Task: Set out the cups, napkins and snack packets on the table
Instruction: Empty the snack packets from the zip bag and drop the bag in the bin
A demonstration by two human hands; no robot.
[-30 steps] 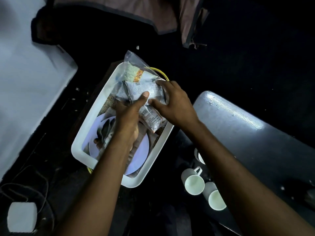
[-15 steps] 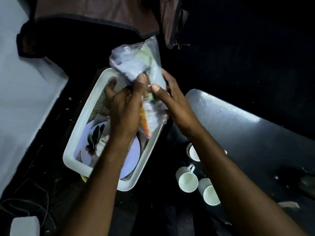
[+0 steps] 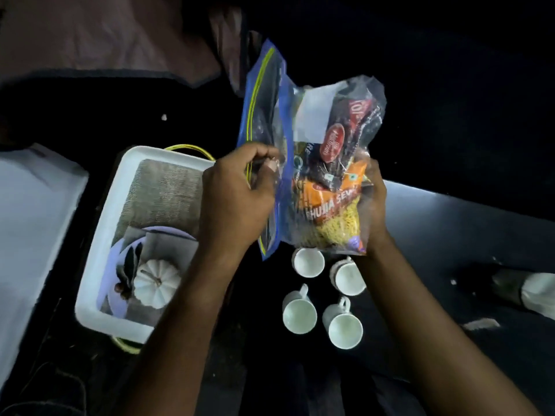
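Snack packets (image 3: 332, 187) held up inside a clear zip bag (image 3: 312, 151), centre of the frame, above the cups.

Head view: the left hand (image 3: 237, 199) pinches the bag's blue zip edge between thumb and fingertips, while the right hand (image 3: 371, 205) cups the bag's lower right side, fingers pressed against the plastic around the orange packet. Four white cups (image 3: 321, 298) stand close together on the dark table (image 3: 450, 223) just below the bag; the white tub (image 3: 102, 244) at lower left holds a plate, a small white pumpkin (image 3: 156, 280) and woven cloth. No napkins can be made out for certain. To do this step well, I judge the left hand should peel the zip apart while the right keeps the bag upright, so packets do not spill onto the cups.
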